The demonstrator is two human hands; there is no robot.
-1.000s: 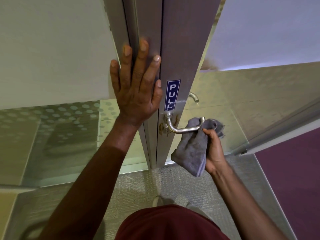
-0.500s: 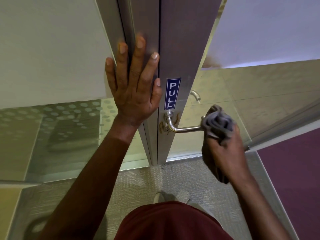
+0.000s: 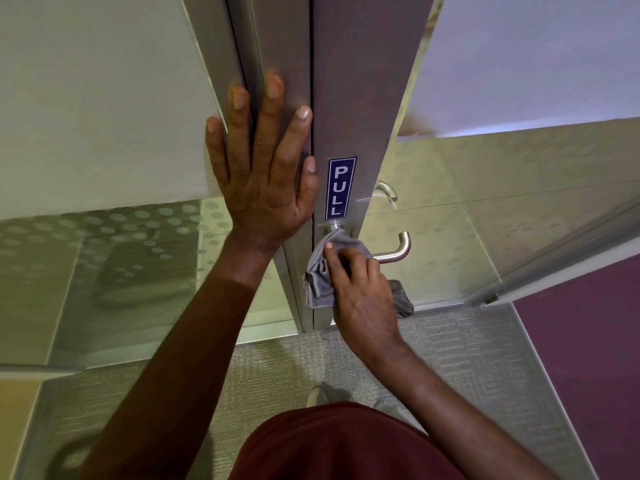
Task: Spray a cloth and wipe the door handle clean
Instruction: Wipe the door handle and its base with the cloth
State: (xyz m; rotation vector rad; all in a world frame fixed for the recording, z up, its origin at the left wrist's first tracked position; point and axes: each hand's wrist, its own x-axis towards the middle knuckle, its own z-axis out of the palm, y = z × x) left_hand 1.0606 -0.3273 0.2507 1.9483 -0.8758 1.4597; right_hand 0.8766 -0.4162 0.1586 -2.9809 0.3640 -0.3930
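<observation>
The steel lever door handle (image 3: 398, 249) juts from the dark door stile (image 3: 360, 98) just under a blue PULL sticker (image 3: 341, 188). My right hand (image 3: 363, 296) grips a grey cloth (image 3: 320, 277) wrapped around the handle's inner part near its base, so only the curved outer end shows. My left hand (image 3: 263, 174) lies flat with fingers spread on the door frame left of the sticker, holding nothing. No spray bottle is in view.
A second handle (image 3: 386, 190) shows through the glass door panel (image 3: 502, 209) on the right. Frosted, dotted glass (image 3: 104, 254) fills the left side. Grey carpet (image 3: 294, 368) lies below, purple floor (image 3: 588, 341) at right, and my red shirt (image 3: 346, 445) at the bottom.
My right hand has slid the cloth along the handle from its outer end in to its base by the door. My left hand has stayed pressed on the frame.
</observation>
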